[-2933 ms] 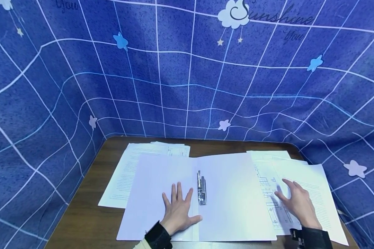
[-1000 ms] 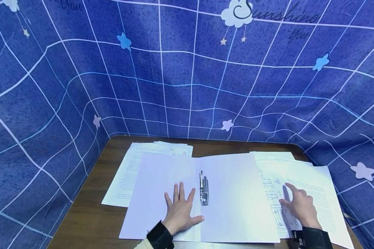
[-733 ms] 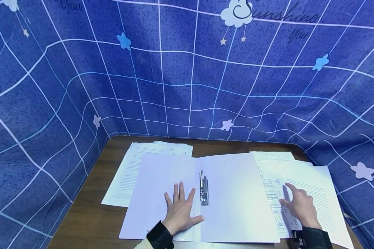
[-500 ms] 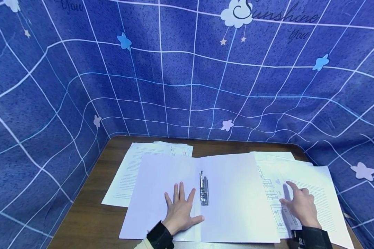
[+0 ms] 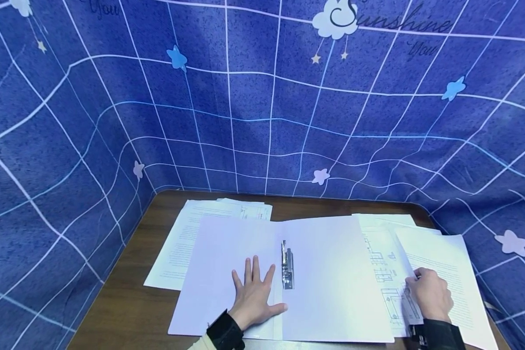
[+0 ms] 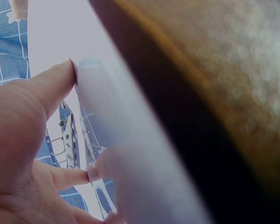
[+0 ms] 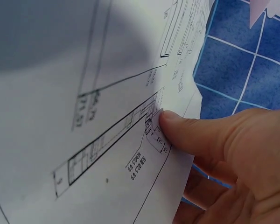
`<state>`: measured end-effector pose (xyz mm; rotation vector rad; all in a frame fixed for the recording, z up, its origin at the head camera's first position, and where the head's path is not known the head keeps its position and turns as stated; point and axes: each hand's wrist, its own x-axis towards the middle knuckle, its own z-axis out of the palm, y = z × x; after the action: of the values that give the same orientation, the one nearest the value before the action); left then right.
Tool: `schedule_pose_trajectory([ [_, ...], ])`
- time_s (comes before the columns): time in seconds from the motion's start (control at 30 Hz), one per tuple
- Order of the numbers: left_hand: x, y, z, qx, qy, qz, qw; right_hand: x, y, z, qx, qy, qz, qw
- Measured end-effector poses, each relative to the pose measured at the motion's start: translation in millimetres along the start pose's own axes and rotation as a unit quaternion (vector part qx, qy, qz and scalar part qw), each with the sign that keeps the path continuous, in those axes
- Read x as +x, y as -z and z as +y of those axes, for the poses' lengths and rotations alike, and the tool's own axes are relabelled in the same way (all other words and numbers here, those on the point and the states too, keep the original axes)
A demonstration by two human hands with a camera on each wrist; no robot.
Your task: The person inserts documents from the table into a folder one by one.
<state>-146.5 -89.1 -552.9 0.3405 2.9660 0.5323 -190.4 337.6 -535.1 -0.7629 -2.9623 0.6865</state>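
A white folder (image 5: 328,277) lies spread flat, a metal lever clip (image 5: 287,270) along its spine. My left hand (image 5: 253,300) rests on the folder's left cover, fingers splayed, thumb reaching to the spine. On the right, my right hand (image 5: 429,292) has its fingers curled at the left edge of a printed text sheet (image 5: 442,253), pinching it. That edge bends up over a sheet with line drawings (image 5: 387,272). In the right wrist view, the thumb (image 7: 196,133) lies against paper with drawings (image 7: 84,135), the other fingers partly hidden behind its edge.
More printed pages (image 5: 188,243) stick out from under the folder's left cover. Further sheets (image 5: 382,219) lie at the right back, partly under the right cover. The brown wooden table (image 5: 118,296) ends at a blue grid-patterned cloth (image 5: 253,112).
My right hand's extended fingers have curled in on the text sheet, and its left edge has lifted and shifted right, baring more of the drawing. The left hand has stayed on the folder.
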Motion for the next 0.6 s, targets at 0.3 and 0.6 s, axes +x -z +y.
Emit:
schedule_pose_trajectory([
  [0.3, -0.4, -0.2, 0.0, 0.004, -0.001, 0.003, 1.0, 1, 4, 7, 0.006, 0.029, 0.018, 0.999],
  [0.6, -0.6, -0.5, -1.6, 0.005, -0.006, 0.003, 1.0, -4, 31, 14, 0.05, 0.037, 0.083, 0.995],
])
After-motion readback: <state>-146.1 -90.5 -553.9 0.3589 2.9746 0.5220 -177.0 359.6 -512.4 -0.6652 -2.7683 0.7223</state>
